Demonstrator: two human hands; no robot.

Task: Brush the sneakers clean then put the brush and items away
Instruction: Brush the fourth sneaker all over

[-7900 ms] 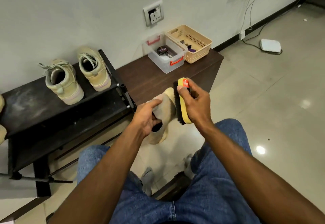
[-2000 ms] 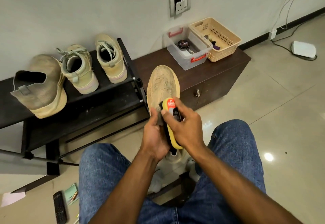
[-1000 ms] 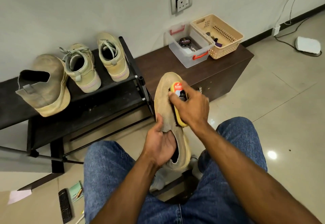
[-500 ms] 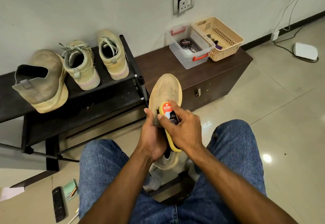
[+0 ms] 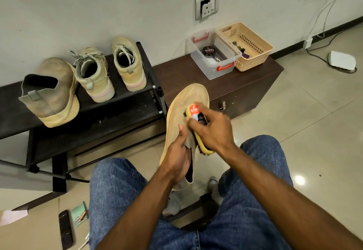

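Tan mesh sneaker (image 5: 186,100), yellow brush (image 5: 198,132) w/ red label, blue jeans (image 5: 251,200).

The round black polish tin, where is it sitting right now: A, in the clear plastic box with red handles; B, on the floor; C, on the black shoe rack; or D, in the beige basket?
A: the polish tin lies inside the clear plastic box, beside the beige basket.

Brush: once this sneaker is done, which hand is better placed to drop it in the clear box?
Right. The right hand already grips the brush and is nearer the clear box; the left hand is holding the sneaker.
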